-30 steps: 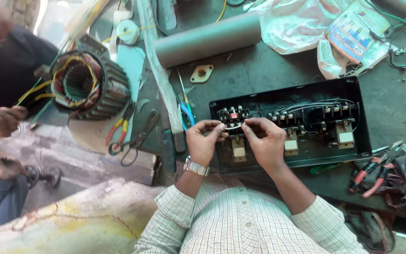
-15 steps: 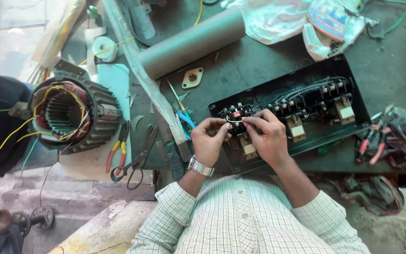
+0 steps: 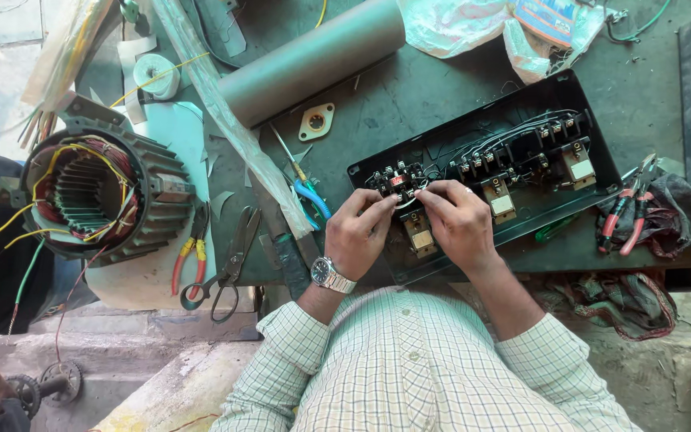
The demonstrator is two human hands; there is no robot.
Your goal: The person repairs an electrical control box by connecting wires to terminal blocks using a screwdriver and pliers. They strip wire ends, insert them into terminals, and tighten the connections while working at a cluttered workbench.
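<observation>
Nearest, the left hand and right hand pinch one small contact block, fingers curled closed, inside one black panel tray. Beyond lie one scissors, two red-handled pliers, one grey tube.

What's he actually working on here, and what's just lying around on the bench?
In use:
left hand
right hand
small black switch part
black panel box

Lying about:
motor stator
scissors
red-handled pliers
grey tube
blue screwdriver
</observation>
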